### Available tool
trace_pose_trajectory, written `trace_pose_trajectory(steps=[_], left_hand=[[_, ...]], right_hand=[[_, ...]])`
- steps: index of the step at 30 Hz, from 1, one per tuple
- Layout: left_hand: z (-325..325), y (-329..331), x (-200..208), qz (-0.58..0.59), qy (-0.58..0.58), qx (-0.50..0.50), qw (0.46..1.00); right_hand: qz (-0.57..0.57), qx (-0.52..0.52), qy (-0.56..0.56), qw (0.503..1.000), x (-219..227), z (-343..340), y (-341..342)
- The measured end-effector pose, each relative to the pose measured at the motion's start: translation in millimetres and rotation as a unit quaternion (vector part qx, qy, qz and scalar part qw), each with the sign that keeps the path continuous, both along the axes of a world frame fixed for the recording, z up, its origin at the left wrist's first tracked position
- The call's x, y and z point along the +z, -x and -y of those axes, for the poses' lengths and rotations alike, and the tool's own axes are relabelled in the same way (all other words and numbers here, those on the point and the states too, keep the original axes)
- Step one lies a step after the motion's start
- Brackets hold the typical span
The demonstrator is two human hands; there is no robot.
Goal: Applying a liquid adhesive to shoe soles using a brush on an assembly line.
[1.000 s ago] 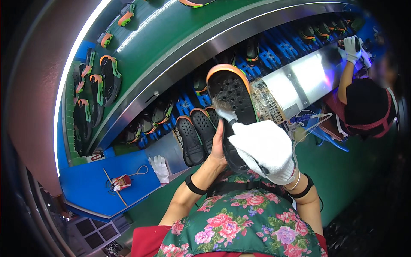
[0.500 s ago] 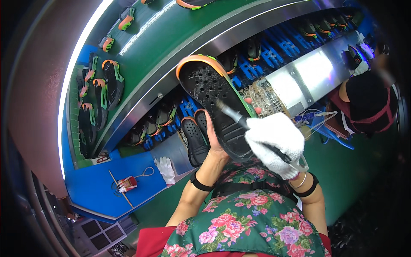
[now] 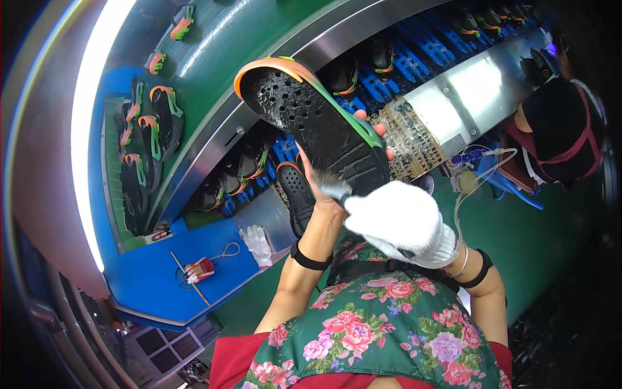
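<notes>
My left hand [image 3: 328, 206] is bare and wrapped round a black shoe sole [image 3: 317, 129] with an orange-and-green rim. Its thumb lies along the left edge and the fingertips show past the right edge. Round holes dot the sole's broad end, and its surface looks wet and glossy. My right hand [image 3: 405, 223], in a white knitted glove, grips a brush [image 3: 335, 189]. The pale bristles are at the sole's narrow lower end, near my left wrist; whether they touch it I cannot tell. Another black perforated sole [image 3: 297, 194] stands behind my left forearm.
Shoe parts [image 3: 167, 120] lie on a green surface at upper left. Blue racks [image 3: 421, 55] hold more beneath a metal rail [image 3: 304, 45]. A blue table [image 3: 162, 272] carries a small red-and-white object [image 3: 198, 270] and a white glove [image 3: 256, 243]. Another person [image 3: 557, 129] is at right.
The sole has shifted up and left. My right hand and brush have moved down and left, from mid-sole to its lower end. The sole's face looks glossier.
</notes>
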State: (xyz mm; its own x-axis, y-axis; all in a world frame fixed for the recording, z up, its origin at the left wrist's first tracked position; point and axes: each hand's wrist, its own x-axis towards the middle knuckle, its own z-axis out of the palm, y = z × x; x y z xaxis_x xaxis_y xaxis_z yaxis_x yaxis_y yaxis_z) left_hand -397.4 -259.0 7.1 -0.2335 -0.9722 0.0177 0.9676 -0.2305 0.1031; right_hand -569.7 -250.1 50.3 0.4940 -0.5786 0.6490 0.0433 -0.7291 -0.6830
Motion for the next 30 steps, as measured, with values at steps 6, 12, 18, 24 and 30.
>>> trace_pose_trajectory(steps=[6,12,18,24,30], left_hand=[[-1,1,2,0.002,-0.056,0.016,0.998],[4,16,13,0.029,-0.068,0.070,0.995],[9,22,7,0.091,-0.053,-0.013,0.994],[7,31,8,0.046,-0.059,0.057,0.996],[9,27,-4,0.046,-0.043,0.070,0.996]], right_hand=[[0.016,-0.048,-0.134,0.990,4,9,19],[0.002,-0.099,-0.051,0.994,11,13,16],[-0.039,-0.091,-0.037,0.994,0,3,6],[0.089,-0.113,-0.201,0.969,-1,12,20],[0.032,-0.022,-0.080,0.996,1,-3,19]])
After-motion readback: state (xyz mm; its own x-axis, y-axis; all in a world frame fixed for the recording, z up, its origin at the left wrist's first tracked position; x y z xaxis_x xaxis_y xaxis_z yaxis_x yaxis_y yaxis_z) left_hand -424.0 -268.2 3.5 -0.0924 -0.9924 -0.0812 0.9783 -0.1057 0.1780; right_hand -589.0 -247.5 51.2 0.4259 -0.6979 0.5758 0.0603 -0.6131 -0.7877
